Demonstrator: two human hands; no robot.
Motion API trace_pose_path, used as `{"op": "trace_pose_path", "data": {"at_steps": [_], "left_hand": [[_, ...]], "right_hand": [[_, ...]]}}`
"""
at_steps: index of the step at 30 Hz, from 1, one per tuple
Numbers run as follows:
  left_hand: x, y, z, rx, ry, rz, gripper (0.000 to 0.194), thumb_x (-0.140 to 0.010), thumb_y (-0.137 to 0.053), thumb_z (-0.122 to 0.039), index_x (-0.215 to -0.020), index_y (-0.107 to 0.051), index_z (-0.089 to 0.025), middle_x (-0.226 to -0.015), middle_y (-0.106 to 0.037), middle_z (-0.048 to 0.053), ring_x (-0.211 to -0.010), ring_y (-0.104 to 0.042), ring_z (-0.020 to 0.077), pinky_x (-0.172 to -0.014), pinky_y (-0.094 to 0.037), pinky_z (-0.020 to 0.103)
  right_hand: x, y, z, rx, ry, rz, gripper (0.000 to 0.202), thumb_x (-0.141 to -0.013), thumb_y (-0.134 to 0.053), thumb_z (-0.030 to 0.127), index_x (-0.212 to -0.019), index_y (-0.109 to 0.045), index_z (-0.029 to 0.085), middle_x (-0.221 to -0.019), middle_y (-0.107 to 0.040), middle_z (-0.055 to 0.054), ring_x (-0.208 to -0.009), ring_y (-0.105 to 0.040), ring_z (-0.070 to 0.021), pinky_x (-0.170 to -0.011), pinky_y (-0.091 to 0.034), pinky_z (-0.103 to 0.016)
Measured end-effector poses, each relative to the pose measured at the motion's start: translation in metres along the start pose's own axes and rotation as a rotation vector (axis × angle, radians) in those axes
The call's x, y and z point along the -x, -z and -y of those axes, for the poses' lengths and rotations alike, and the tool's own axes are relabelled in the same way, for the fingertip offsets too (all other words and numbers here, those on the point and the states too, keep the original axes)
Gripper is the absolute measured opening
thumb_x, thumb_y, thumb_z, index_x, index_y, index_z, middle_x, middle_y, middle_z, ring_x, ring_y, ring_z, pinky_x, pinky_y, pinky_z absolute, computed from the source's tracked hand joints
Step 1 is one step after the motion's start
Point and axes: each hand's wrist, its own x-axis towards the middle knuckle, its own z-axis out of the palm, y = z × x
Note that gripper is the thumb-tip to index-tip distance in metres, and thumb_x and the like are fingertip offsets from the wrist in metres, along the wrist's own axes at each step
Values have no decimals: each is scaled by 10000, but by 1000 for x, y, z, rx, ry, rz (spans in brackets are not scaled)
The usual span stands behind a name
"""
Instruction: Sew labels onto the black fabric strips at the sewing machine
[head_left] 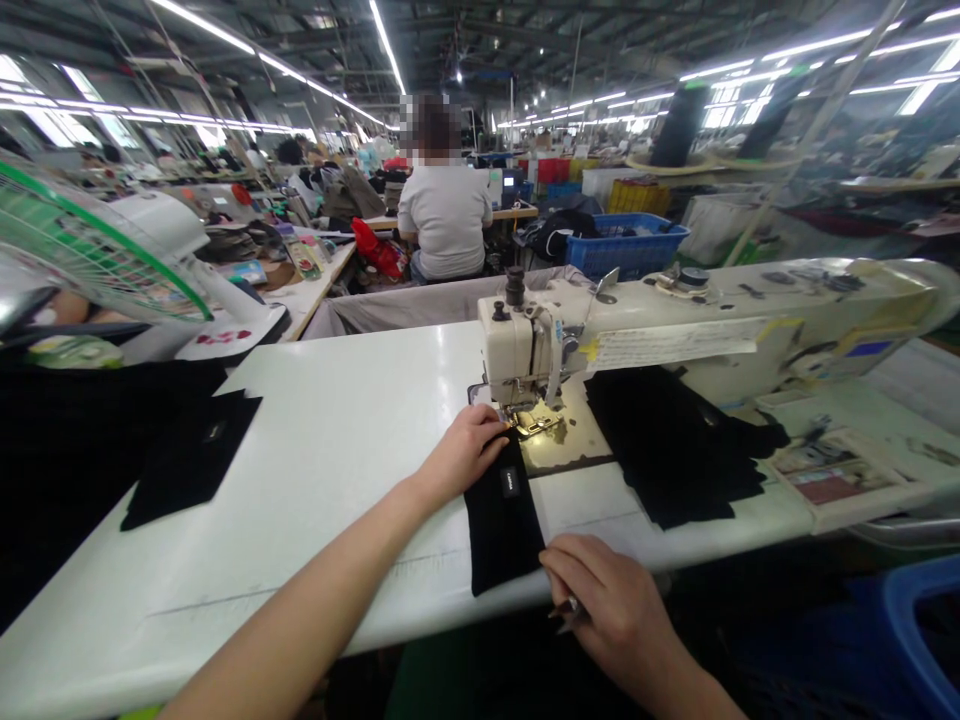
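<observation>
A black fabric piece (504,530) with a small dark label (510,482) lies under the head of a sewing machine (517,350), its front end at the table edge. My left hand (472,450) is closed on the far end of this piece, fingertips close beside the presser foot (517,412). Down at the near right corner, my right hand (604,595) pinches the fabric's edge between thumb and finger. A small pointed metal tool (568,610), perhaps thread snips, sticks out from the same hand; its full shape is hidden.
Right of the needle lies a stack of black fabric pieces (667,450), beside a small tray (847,475). Another black piece (199,455) is at the left. A fan (97,240) stands beyond it. Ahead, a person (446,215) sits facing away, near a blue basket (626,245).
</observation>
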Motion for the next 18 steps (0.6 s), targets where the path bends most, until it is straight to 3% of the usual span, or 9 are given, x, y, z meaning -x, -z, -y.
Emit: {"op": "trace_pose_path", "data": {"at_steps": [7,18], "left_hand": [[-2,2,-1,-12,11,25,207,-943,-589,-174,-1100,-720,-145,-1059,-632,119,-990,-605,235,-918,-544,418],[-7,5,0,-103,10,75,204,-951,-573,-167,-1107,-699,-131,-1072,-620,124,-997,-592,242,-924,-538,419]], "right_hand": [[-6,4,2,-3,-59,71,309,-839,-430,7,-1000,-615,195,-911,-647,-52,-783,-591,-181,-604,-403,-278],[-11,6,3,26,-93,127,259,-859,-497,27,-1010,-623,195,-951,-659,-60,-836,-599,-193,-640,-423,-280]]}}
